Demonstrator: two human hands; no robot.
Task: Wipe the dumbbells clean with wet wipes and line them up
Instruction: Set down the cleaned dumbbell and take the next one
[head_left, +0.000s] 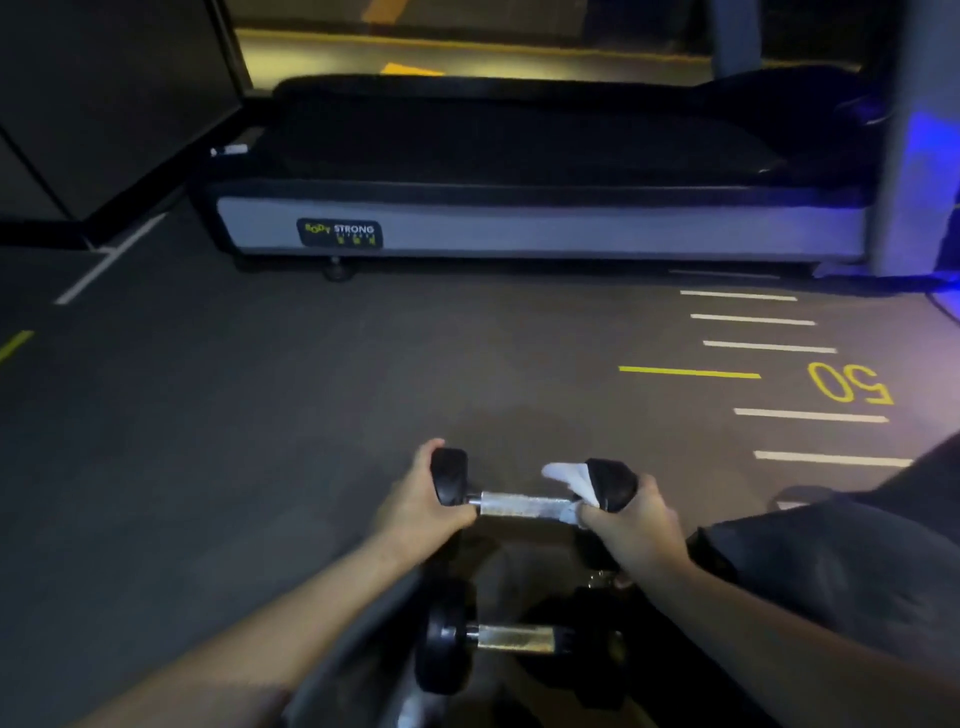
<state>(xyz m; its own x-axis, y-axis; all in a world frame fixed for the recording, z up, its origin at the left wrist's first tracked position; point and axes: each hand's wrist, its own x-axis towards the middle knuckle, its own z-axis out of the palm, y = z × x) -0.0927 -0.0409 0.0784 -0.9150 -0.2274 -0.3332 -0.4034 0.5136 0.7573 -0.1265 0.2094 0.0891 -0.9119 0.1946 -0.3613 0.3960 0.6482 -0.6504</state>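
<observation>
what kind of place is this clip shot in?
Most likely a gym floor. A treadmill with a "Body Strong" label stands ahead, the dark floor carries painted distance lines and a yellow "50", and both hands hold a dumbbell.

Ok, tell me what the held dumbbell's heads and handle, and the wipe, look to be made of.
Held dumbbell: the heads look like matte black rubber or coated metal, dull with no glare; the handle looks like bright bare metal, perhaps knurled steel, glinting silver. Wet wipe: thin white nonwoven cloth, crumpled and draping limply over the right head.
</observation>
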